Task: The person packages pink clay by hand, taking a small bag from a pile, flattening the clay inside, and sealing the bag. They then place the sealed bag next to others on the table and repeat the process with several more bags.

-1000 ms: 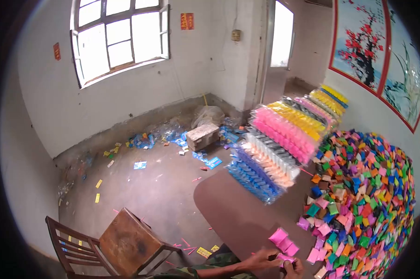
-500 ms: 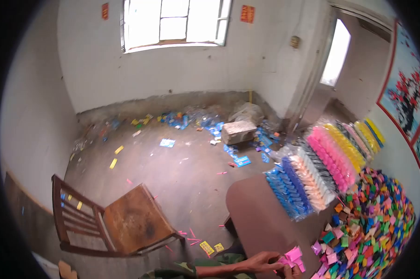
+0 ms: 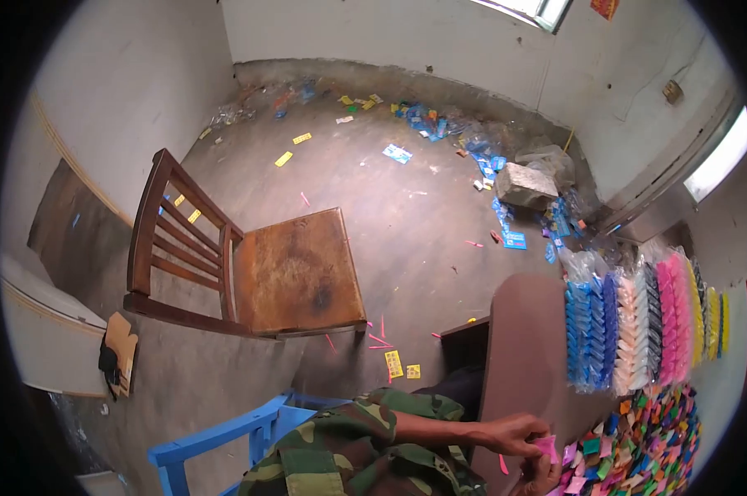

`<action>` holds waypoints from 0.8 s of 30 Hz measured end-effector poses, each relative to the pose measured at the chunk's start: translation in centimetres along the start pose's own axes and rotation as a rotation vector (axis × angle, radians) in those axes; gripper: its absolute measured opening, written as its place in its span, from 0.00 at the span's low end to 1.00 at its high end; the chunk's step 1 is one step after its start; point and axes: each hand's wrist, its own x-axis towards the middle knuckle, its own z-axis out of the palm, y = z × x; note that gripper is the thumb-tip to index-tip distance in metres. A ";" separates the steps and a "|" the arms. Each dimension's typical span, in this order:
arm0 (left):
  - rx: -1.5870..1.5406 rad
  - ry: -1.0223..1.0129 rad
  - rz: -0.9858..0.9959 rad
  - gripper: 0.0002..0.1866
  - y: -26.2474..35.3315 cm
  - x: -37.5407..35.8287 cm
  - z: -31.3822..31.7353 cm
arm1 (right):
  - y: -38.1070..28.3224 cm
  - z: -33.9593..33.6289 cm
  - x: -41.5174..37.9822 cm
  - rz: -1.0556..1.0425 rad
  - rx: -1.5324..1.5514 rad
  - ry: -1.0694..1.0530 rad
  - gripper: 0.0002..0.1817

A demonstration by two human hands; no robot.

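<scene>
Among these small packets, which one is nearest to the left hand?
The pink packet at the fingertips of the left hand; the multicoloured heap lies farther away.

The left hand (image 3: 512, 433) and right hand (image 3: 540, 477) meet at a small pink packet (image 3: 546, 447), both gripping it above the brown table (image 3: 518, 355). Clear-bagged rows of goods (image 3: 630, 326), blue through peach, black, pink and yellow, lie along the table beside a heap of many-coloured packets (image 3: 638, 442). A wooden chair (image 3: 299, 269) stands on the littered floor (image 3: 225, 364); a pale block (image 3: 526, 185) sits among blue wrappers (image 3: 515, 240) near the wall (image 3: 373, 33).
</scene>
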 end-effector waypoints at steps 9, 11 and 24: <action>-0.049 0.045 0.037 0.17 0.7 -0.4 -0.9 | -1.8 2.3 -0.9 -0.031 -0.040 -0.007 0.20; -0.110 0.020 0.028 0.17 1.3 -0.7 -1.2 | -1.4 2.3 -0.9 -0.018 0.014 -0.015 0.19; -0.029 0.057 0.168 0.11 -2.2 -1.3 -0.5 | -3.6 6.2 -3.6 0.045 0.108 0.060 0.12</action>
